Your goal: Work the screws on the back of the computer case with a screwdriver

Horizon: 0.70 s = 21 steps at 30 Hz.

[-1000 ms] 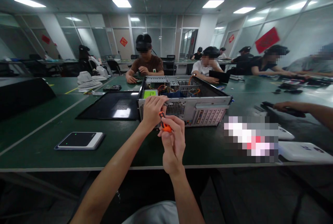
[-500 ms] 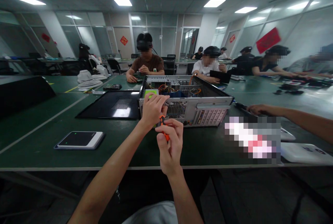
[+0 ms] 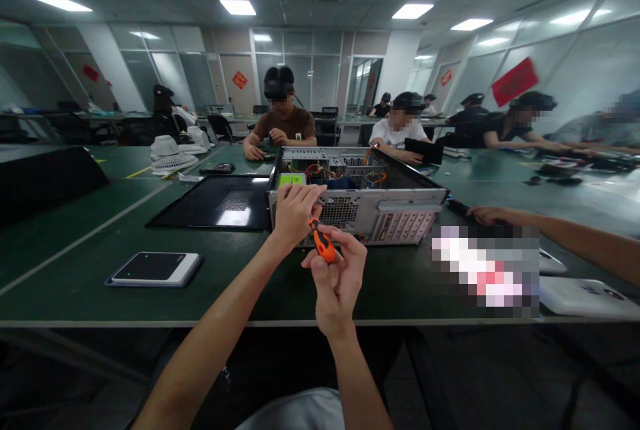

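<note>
An open computer case [image 3: 407, 198] lies in front of me with its rear panel toward me. My right hand [image 3: 343, 277] holds an orange and black screwdriver [image 3: 323, 243] by the handle, whose front end points up and left toward the panel. The screwdriver's shaft and tip are hidden behind my left hand. My left hand [image 3: 294, 213] is at the left part of the rear panel. Its upper fingers reach rightward by the top edge, while the lower ones curl near the front of the screwdriver. What they pinch is hidden. A yellow-green label [image 3: 291, 180] shows inside the case.
A black side panel [image 3: 210, 207] lies left of the case. Nearer me is a white and black flat device [image 3: 154, 268]. White fans [image 3: 173, 160] stand behind. At right, another person's hand [image 3: 487, 215] rests by a dark object, with a white device [image 3: 590, 295] closer.
My right hand has shifted slightly right and turned, and more of the screwdriver handle shows. My left hand has stayed nearly in place at the case.
</note>
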Available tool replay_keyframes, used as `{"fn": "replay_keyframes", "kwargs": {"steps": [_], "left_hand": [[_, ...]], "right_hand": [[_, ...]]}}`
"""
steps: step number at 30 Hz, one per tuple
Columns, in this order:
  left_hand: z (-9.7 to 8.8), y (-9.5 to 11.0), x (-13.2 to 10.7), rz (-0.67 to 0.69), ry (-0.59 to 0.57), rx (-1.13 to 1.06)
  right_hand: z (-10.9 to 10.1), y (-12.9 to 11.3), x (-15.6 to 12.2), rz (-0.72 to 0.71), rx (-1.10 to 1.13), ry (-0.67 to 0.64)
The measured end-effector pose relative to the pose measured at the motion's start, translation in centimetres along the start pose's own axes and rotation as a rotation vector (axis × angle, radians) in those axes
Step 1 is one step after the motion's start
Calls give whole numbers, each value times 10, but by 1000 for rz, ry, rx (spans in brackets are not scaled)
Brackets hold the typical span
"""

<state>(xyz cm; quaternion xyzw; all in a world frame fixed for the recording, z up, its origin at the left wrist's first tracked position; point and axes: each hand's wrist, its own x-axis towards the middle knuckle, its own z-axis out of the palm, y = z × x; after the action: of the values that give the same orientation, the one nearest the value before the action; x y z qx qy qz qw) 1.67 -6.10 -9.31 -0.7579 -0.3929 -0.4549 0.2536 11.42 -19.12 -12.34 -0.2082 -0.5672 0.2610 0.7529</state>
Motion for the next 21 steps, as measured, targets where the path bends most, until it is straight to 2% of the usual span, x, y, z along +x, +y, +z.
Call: {"fn": "replay_keyframes", "kwargs": {"steps": [4,9,15,21], "left_hand": [[0,-2,0,26,3,12],[-1,-2,-2,50,-14,0],[-3,1,-1,14,-28,11],[-2,2,-1,23,4,6]], "right_hand": [[1,-3,-1,40,51,-56],[1,-2,-2,-25,-199,-12],[-1,4,-1,-16,-57,43],[-7,3,0,-45,-199,2]]}}
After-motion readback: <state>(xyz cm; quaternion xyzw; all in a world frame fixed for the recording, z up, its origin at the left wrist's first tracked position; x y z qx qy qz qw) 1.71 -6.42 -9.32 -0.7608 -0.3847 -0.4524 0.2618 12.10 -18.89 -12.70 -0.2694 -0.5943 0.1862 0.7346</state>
